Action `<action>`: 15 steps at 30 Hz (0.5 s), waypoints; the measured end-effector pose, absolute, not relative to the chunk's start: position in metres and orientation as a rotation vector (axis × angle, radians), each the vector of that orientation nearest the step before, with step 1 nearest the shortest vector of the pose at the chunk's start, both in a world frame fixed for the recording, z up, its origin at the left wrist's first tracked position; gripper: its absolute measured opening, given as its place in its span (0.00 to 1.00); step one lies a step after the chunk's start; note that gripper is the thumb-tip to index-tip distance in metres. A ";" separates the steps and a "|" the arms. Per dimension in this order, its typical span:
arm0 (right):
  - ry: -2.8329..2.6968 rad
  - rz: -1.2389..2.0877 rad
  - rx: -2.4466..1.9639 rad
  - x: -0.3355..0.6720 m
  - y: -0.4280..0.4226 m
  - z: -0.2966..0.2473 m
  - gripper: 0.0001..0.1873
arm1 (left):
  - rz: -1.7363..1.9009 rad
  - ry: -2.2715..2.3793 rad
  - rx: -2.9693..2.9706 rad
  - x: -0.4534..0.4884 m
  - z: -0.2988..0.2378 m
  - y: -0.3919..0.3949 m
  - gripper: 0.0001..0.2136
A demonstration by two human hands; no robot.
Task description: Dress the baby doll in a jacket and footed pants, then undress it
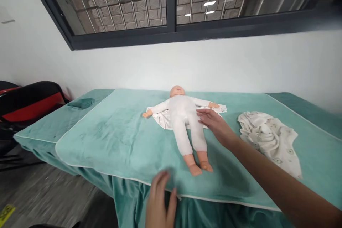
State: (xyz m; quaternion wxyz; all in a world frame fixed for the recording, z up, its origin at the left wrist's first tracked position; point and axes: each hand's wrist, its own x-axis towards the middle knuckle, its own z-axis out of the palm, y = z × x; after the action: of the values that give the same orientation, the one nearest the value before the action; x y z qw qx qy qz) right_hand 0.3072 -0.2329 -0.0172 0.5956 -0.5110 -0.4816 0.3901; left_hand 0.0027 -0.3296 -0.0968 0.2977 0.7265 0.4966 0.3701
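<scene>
A: Here's the doll (183, 108), flat on its back on the green-covered bed (107, 131), just left of the right grip (217, 126), head at the far end, feet pointing this way!

B: And that right grip is loosely spread, fingers reaching to the doll's hip. Touching, or just beside it?

A: Can't call it from here! Nothing looks clasped in it, though.

B: The left grip (161, 199)?

A: Blurred, at the bed's near edge, fingers well parted, holding nothing I can see. The doll's feet lie beyond it, a little to its right.

B: So where do we stand?

A: A pale printed cloth (163, 119) is spread beneath the doll, peeking out both sides, part of it just beyond the right grip's fingers. I'd judge that laying-out done.

B: And not done?

A: None of it is drawn over the front: white body in plain view, arms flung wide!

B: There's a crumpled cloth (269, 137) too, right of the right grip, well apart from the doll.

A: In neither grip. Early going, I'd judge!
</scene>
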 end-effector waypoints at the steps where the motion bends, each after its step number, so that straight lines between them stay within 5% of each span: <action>1: -1.158 0.838 -1.231 0.313 -0.216 -0.017 0.23 | 1.059 1.272 1.831 0.022 -0.094 -0.303 0.20; 7: -1.327 0.456 -1.741 0.353 -0.110 -0.011 0.36 | 1.029 1.081 1.146 0.106 -0.058 -0.178 0.30; 12: -1.387 0.485 -1.948 0.373 -0.040 -0.021 0.50 | 0.976 0.813 0.983 0.124 -0.053 -0.149 0.27; 15: -1.484 0.576 -1.971 0.374 -0.010 -0.022 0.47 | 0.964 0.793 0.878 0.125 -0.050 -0.143 0.27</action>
State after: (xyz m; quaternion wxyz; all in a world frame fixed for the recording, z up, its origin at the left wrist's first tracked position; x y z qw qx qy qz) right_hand 0.3736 -0.0103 -0.0224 0.2994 -0.7422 -0.5590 0.2168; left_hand 0.1248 -0.1431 -0.0496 0.7229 0.3975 0.3592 0.4364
